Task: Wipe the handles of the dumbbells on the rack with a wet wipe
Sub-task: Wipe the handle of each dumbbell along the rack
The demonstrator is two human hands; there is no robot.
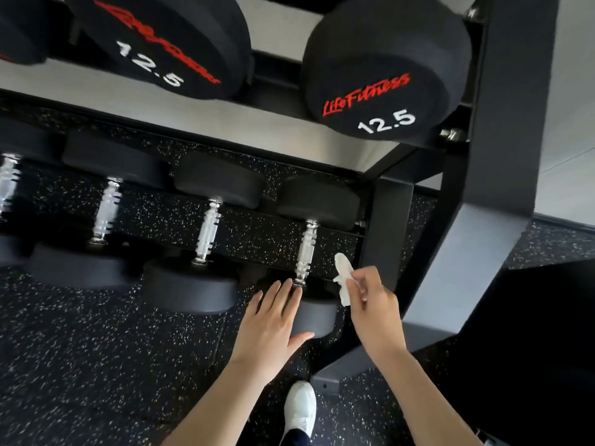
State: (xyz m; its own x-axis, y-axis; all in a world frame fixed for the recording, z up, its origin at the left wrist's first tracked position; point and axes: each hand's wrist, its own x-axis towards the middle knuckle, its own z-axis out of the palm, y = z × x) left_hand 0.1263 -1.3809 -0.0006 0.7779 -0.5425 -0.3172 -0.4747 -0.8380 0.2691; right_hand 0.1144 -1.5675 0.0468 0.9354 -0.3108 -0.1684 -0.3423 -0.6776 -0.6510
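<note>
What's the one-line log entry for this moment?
left hand: open on rightmost black dumbbell's near head | right hand: pinches crumpled white wet wipe | chrome handle: wipe beside, apart

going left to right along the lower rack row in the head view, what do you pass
far-left handle → second handle → third handle → fourth handle → wet wipe → rack post

Flat on the rightmost lower dumbbell (pixel 317 312), the left hand (pixel 273 320); beside its handle (pixel 306 249), the right hand (pixel 373 304) with a wet wipe (pixel 344 272).
</note>
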